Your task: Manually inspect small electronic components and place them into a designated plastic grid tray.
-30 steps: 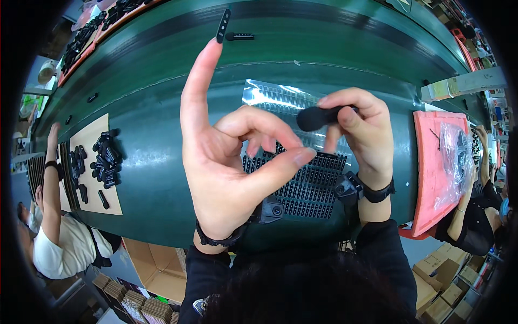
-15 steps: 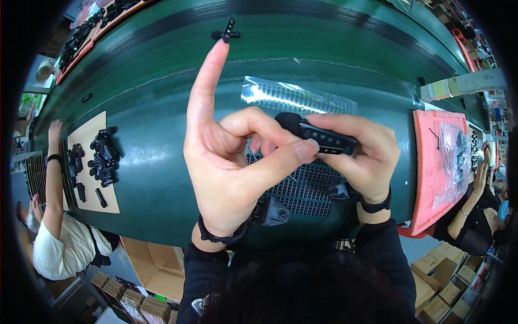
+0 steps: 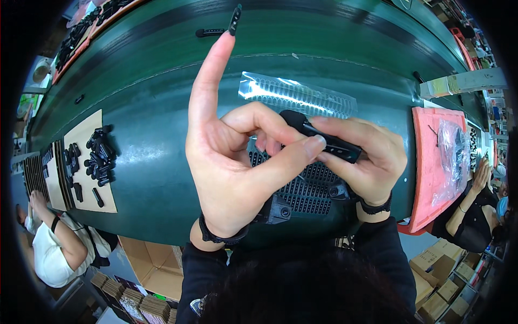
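the right hand has its fingers wrapped firmly about a black oblong device with a rounded matte head, that head toward the far left. the left hand brings its thumb and a curled finger together against the device near its head, with hardly any gap; i cannot tell whether they pinch it or something small on it. another left finger stands raised, with a thin black oblong strip with pale dots at its tip. the device is held above the glossy dark-green counter, over a sheet of black dotted strips toward the near edge. the step in hand looks like fine thumb work on the device's body; the next move seems to call for a steady right hold and a strip kept clear of other surfaces.
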